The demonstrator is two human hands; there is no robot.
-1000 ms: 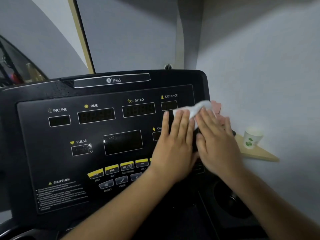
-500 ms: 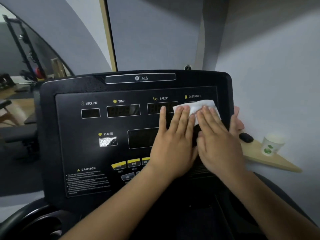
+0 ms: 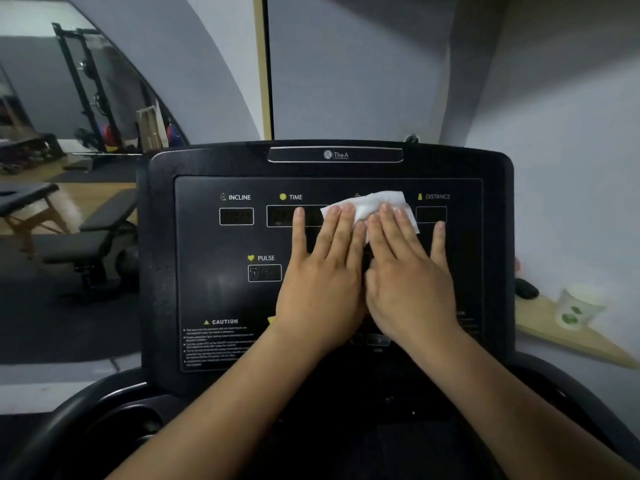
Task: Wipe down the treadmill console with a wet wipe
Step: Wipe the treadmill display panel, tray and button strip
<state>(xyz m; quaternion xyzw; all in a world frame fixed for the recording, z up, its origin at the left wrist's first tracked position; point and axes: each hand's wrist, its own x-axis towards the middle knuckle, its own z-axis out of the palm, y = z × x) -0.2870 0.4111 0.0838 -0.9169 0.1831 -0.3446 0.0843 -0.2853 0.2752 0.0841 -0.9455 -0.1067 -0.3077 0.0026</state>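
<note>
Pressing wet wipe [image 3: 372, 204] with straight-fingered left hand [image 3: 323, 282] and right hand [image 3: 408, 285], between TIME and DISTANCE on TheA console [image 3: 207, 271].

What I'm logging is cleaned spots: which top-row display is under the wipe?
The display between the TIME display and DISTANCE display: the wipe, pressed by the left hand and right hand, hides it; the others show.
</note>
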